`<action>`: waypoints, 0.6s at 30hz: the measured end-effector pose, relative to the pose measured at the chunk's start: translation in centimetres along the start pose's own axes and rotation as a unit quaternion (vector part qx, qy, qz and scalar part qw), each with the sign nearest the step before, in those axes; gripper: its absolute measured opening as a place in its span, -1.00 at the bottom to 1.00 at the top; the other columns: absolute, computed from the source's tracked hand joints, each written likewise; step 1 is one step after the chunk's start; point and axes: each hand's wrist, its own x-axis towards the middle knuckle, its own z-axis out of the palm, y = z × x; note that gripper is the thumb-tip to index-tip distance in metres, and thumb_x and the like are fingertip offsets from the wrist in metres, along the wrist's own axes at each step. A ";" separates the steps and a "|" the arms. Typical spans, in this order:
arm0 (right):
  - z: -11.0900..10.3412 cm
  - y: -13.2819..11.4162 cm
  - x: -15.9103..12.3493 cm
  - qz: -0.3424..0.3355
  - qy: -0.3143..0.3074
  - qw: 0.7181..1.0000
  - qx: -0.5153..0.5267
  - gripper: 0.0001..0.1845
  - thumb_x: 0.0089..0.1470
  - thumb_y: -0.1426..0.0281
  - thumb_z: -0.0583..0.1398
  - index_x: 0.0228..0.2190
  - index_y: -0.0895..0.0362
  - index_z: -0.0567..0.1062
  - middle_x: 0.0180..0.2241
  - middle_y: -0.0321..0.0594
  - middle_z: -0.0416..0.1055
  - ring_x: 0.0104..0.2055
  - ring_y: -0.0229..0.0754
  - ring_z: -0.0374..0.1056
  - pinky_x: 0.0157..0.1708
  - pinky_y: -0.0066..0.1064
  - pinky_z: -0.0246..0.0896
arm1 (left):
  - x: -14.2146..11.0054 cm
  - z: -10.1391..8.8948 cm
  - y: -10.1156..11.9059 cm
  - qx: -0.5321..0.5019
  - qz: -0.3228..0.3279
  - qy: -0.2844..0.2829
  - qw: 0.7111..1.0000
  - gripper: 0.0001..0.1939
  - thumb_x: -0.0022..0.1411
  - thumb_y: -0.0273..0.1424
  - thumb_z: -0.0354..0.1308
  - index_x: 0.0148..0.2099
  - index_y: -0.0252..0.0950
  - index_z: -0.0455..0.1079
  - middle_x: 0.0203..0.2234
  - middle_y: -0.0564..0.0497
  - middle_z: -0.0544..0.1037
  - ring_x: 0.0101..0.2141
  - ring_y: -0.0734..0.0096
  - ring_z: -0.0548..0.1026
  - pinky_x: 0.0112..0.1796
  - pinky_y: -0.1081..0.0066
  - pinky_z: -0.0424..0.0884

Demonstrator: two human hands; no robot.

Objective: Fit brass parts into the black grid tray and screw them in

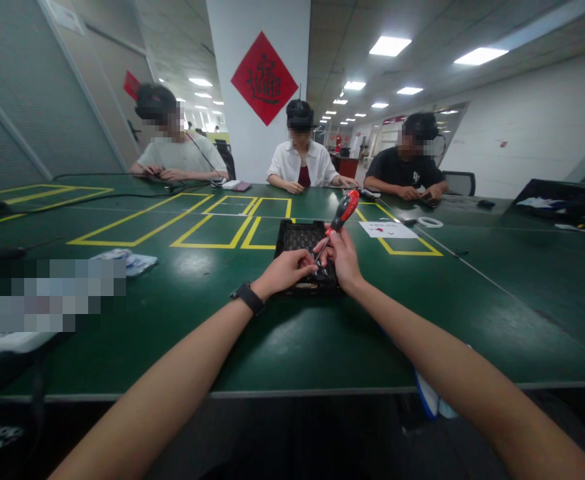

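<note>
A black open tray or case (300, 233) lies on the green table in front of me, with small parts inside that I cannot make out. My right hand (342, 257) is closed on a red and black screwdriver (345, 210), its handle tilted up to the right and its shaft pointing down into the case. From the other side my left hand (290, 268) reaches over the case, fingers pinched close to the screwdriver's tip. Whatever sits between those fingers is too small to tell. A dark band circles my left wrist.
Yellow tape rectangles mark the green table (212, 340). To the right of the case lie a white sheet (388, 230) and a tape roll (430, 222). Blurred items and a phone-like object (142, 265) are at left, with dark cables behind. Three people sit across the table.
</note>
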 end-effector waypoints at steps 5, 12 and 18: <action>0.0 -0.1 0.1 0.016 -0.010 1.000 0.000 -0.64 0.08 0.13 0.05 -0.15 0.07 0.24 -0.53 -0.38 0.40 -0.70 -0.41 0.19 -0.67 -0.56 0.10 | 0.0 0.1 -0.2 0.028 -0.007 0.007 1.000 -0.77 0.10 -0.24 0.12 -0.39 -0.33 0.36 -0.54 0.06 0.46 -0.48 0.48 0.37 -0.40 0.49 0.26; 0.0 0.3 0.2 0.017 0.019 1.000 -0.008 -0.68 0.06 0.18 0.09 -0.20 0.10 0.27 -0.51 -0.36 0.42 -0.63 -0.40 0.24 -0.54 -0.52 0.19 | 0.2 0.1 -0.3 0.024 -0.007 0.009 1.000 -0.82 0.19 -0.42 -0.02 -0.29 -0.31 0.40 -0.38 0.00 0.52 -0.35 0.41 0.44 -0.26 0.43 0.31; -0.2 1.3 0.6 0.010 0.082 0.996 -0.036 -0.74 0.07 0.22 0.08 -0.23 0.11 0.27 -0.44 -0.33 0.43 -0.50 -0.37 0.30 -0.36 -0.47 0.23 | 0.3 0.5 -1.2 0.058 -0.019 0.102 0.993 -0.76 0.17 -0.45 0.00 -0.08 -0.29 0.31 -0.21 -0.07 0.42 -0.17 0.35 0.40 -0.10 0.33 0.30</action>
